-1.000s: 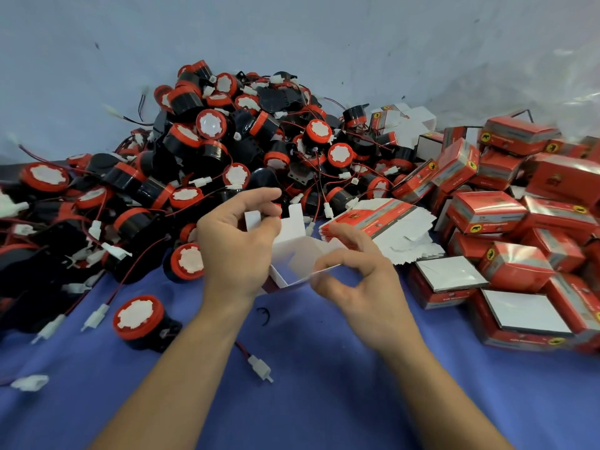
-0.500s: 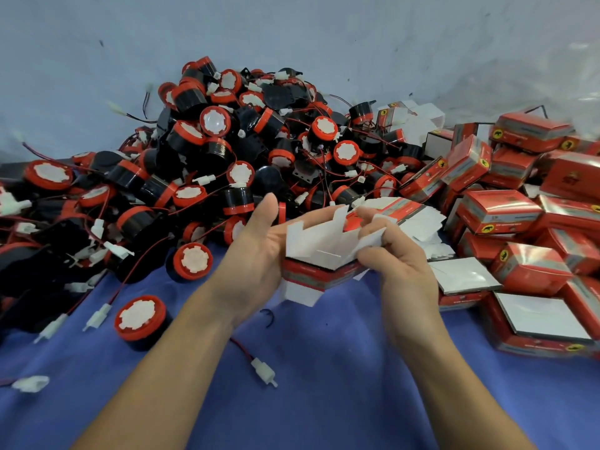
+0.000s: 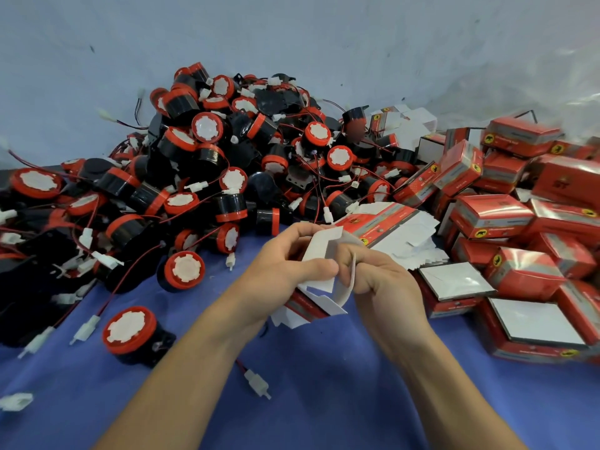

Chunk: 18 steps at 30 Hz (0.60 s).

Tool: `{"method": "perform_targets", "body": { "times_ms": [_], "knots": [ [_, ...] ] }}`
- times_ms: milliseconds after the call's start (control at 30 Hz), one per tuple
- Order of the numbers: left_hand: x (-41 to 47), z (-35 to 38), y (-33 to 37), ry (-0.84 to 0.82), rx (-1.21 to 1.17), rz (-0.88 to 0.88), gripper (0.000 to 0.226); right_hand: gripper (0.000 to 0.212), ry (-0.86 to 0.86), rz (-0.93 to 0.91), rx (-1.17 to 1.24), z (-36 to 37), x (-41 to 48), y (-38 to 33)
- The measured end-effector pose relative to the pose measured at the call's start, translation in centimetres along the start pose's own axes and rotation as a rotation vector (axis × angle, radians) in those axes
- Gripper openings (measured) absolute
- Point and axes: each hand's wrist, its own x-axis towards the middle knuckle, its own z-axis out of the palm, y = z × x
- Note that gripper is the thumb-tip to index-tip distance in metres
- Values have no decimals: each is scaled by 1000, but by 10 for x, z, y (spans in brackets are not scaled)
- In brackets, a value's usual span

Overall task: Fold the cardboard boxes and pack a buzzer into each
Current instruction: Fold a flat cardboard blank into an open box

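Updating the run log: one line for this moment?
step: folding box | left hand: grips box | right hand: pinches flap | buzzers: in pile

pale blue wall (image 3: 292, 34), blue tabletop (image 3: 324, 401)

Two hands were in play, one left hand (image 3: 282, 271) and one right hand (image 3: 386, 280), on one half-folded box (image 3: 321, 245). The buzzer heap (image 3: 227, 164) ran to dozens, too tangled to count, with two loose buzzers (image 3: 185, 271) lying clear of it. On the right sat a dozen or more closed boxes (image 3: 493, 216), two white-faced boxes (image 3: 454, 280) and one stack of flat blanks (image 3: 383, 222).
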Motion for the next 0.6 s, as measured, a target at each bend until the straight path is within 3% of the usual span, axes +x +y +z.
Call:
{"method": "perform_targets", "body": {
  "times_ms": [133, 233, 467, 600],
  "knots": [
    [3, -2, 0, 32, 21, -30, 58, 11, 67, 1, 35, -7, -3, 5],
    [1, -8, 2, -3, 37, -86, 68, 33, 132, 15, 110, -9, -4, 7],
    [-2, -16, 3, 23, 80, -230, 46, 45, 78, -28, 3, -2, -5, 14],
    [-2, -18, 6, 28, 14, -225, 50, 53, 48, -133, -2, 2, -7, 11]
  ]
}}
